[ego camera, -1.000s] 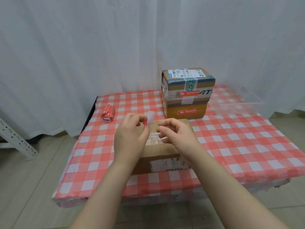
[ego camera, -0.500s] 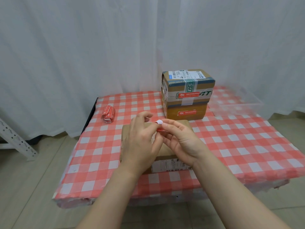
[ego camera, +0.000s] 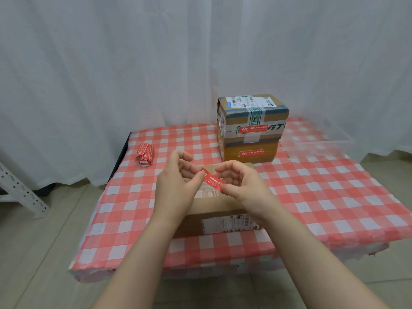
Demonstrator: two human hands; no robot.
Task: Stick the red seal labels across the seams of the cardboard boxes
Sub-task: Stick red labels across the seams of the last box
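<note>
The left hand (ego camera: 178, 186) and the right hand (ego camera: 243, 186) are both raised over the front part of the desk (ego camera: 334, 197), which is covered by a cloth with red and white squares. Between them they hold one red seal label (ego camera: 213, 180). The left thumb and finger pinch its upper left end, and the right thumb and finger pinch its lower right end. The other fingers of both hands are curled loosely. The label is stretched flat, slanted, with its printed side up. It is above the cardboard box (ego camera: 214, 205), and I cannot tell if it touches the box.

This cardboard box lies flat near the front edge of the desk, about in the middle. A strip of clear tape (ego camera: 207, 192) runs on its top, and a white shipping sticker (ego camera: 229, 224) is on its front side.

Toward the back edge, a little right of the middle, two more boxes are stacked. The upper box (ego camera: 252, 112) has green and white tape and a red label on its front. The lower box (ego camera: 249, 160) also has a red label on its front.

A bundle of labels (ego camera: 145, 155) lies near the left edge. A clear plastic bin (ego camera: 318, 143) stands at the back right corner. A white curtain (ego camera: 111, 74) hangs behind the desk.
</note>
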